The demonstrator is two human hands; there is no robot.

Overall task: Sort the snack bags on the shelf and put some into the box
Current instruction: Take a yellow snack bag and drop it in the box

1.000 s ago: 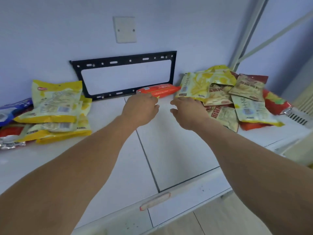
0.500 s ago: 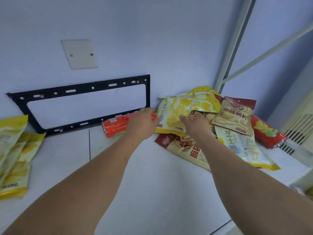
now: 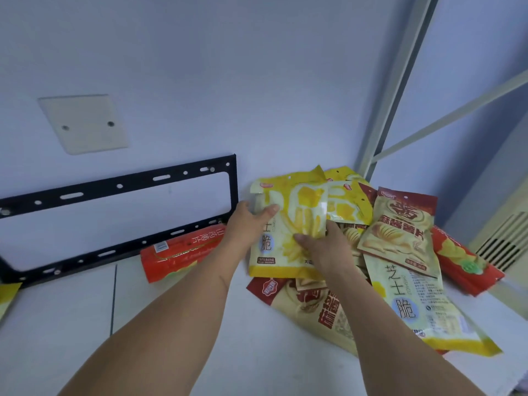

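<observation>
Two hands are on the same yellow snack bag point(image 3: 281, 224), at the near-left side of the pile. The left hand point(image 3: 245, 227) has its grip on the bag's left edge, thumb lying across the front and the other fingers tucked behind, so it's pinching that edge. The right hand point(image 3: 323, 247) has its grip on the lower right part of the same bag, thumb pressed on the front and the rest of the fingers under or behind it, kinda hard to see exactly. The bag is tilted up toward the camera, bottom edge low over the pile.

Right behind it there's another yellow bag point(image 3: 347, 204) leaning back toward the wall. Under the right forearm is a red and cream bag point(image 3: 311, 307) lying flat on the white shelf point(image 3: 183, 304). To the right, a cream chips bag point(image 3: 400, 232) sits on top of a long yellow bag point(image 3: 414, 310), and a red bag point(image 3: 463, 261) pokes out at the far right edge of the pile.

Left of the hands, an orange-red bag point(image 3: 177, 252) lies along the back of the shelf, just beside a black metal bracket point(image 3: 120, 184) leaning on the wall. Above that there's a blank wall plate point(image 3: 83, 124). A white shelf upright point(image 3: 400, 81) stands in the back right corner.
</observation>
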